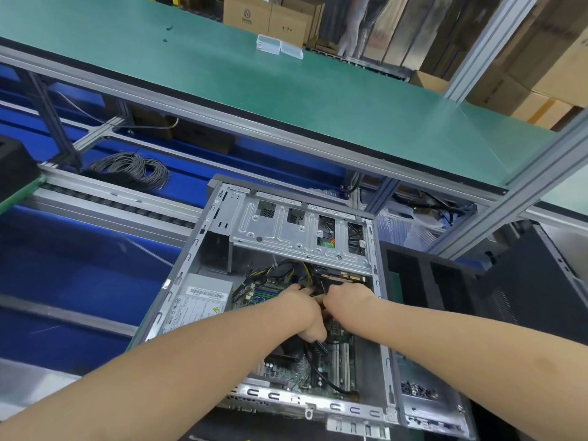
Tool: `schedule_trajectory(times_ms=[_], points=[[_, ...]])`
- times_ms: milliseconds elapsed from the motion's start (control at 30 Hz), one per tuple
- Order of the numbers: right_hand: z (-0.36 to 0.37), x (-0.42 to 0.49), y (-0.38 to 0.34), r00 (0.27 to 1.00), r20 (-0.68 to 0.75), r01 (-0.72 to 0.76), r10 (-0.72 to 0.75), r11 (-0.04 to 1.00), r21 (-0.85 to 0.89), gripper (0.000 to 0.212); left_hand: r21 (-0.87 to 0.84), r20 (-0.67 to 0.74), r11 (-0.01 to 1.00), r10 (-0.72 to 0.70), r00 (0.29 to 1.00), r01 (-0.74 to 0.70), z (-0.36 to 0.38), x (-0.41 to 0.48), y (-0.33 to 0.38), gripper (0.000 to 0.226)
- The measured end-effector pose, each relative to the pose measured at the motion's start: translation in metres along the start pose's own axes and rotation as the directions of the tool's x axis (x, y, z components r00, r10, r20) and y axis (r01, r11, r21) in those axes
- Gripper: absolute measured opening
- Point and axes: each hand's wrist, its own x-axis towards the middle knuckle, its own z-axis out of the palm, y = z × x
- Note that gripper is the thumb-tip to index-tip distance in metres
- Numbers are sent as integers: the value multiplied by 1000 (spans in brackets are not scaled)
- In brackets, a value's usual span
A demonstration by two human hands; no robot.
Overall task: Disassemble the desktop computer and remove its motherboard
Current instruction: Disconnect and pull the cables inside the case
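Both forearms are reached in from the near edge, and the left hand and right hand are brought together, almost touching, just right of the power supply inside the opened computer case. Left-hand fingers are curled inward and seem pinched on a small reddish part between the hands; what that part is cannot be told. Right-hand fingers are hidden under the back of the hand, so its grasp cannot be told. The motherboard is seen still seated on the case floor, right of and nearer than the power supply, mostly covered by the arms. A yellow-and-black cable bundle is routed from just beyond the power supply toward the hands, and a black cable is draped across the board. The metal drive cage is mounted beyond the power supply, overhanging the work area. Step is judged as unplugging a connector or freeing a card; board removal not yet reached. Risks: if the part is pulled at an angle or by its wires, pins could be bent or a latch snapped; knuckles could be scraped on the cage edge if the part lets go suddenly; the draped cable could be snagged later if left plugged in when the board is lifted.
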Motion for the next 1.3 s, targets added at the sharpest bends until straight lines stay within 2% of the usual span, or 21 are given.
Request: schedule_trajectory(times_ms=[67,100,167,233,267,333,400,467,533,600,667,700,767,867,967,1067,1133,1200,1300], points=[[-12,-8,-1,1000,1,22,-22,999,22,41,27,-13,1000,7,1000,-7,0,-6,0,55],[-18,-11,-1,1000,20,20,-21,999,46,35,-13,-44,1000,25,999,-26,0,-10,-1,48],[-29,-17,-2,991,128,27,-34,998,54,23,-172,-126,981,66,990,-87,-3,-21,-5,55],[-31,-21,3,980,197,3,-31,991,137,25,-329,-186,932,96,978,-154,-11,-32,-12,47],[-31,-21,7,982,184,18,-53,983,185,26,-403,-202,896,111,973,-186,-13,-34,-17,38],[-28,-28,15,999,12,47,-52,967,250,19,-504,-237,831,130,963,-236,-13,-38,-24,24],[-34,-34,15,995,-2,97,-100,962,255,14,-472,-291,826,184,939,-308,-11,-42,-24,18],[-35,-40,9,994,73,63,-83,968,245,30,-403,-295,841,255,921,-362,-7,-45,-18,20],[-31,-42,7,1000,2,-7,7,987,162,29,-364,-236,843,327,915,-395,-6,-47,-12,20],[-26,-46,1,999,-8,54,-54,998,35,27,-384,-173,826,373,911,-412,-5,-49,-10,25],[-14,-50,-6,967,161,204,-196,978,-38,30,-333,-126,856,376,918,-396,-3,-49,-10,31],[-8,-50,-11,927,282,277,-249,959,-64,33,-275,-98,879,377,921,-390,-1,-48,-10,34],[2,-49,-17,877,400,318,-265,945,-71,33,-154,-86,905,388,918,-397,6,-47,-8,33],[18,-46,-28,867,429,335,-256,935,-120,33,-114,-215,876,439,872,-469,13,-43,-11,23],[29,-44,-34,857,461,331,-229,931,-153,36,-264,-335,783,473,815,-563,13,-42,-22,19],[34,-44,-36,895,385,318,-225,928,-195,34,-314,-373,753,462,805,-578,12,-40,-27,24],[37,-43,-42,907,365,311,-211,919,-241,41,-330,-395,761,426,814,-558,13,-40,-26,30],[37,-42,-46,904,377,314,-202,912,-264,44,-246,-394,816,409,823,-523,13,-42,-26,44],[38,-43,-47,885,413,363,-214,874,-324,40,4,-296,898,422,857,-441,17,-45,-21,62]])
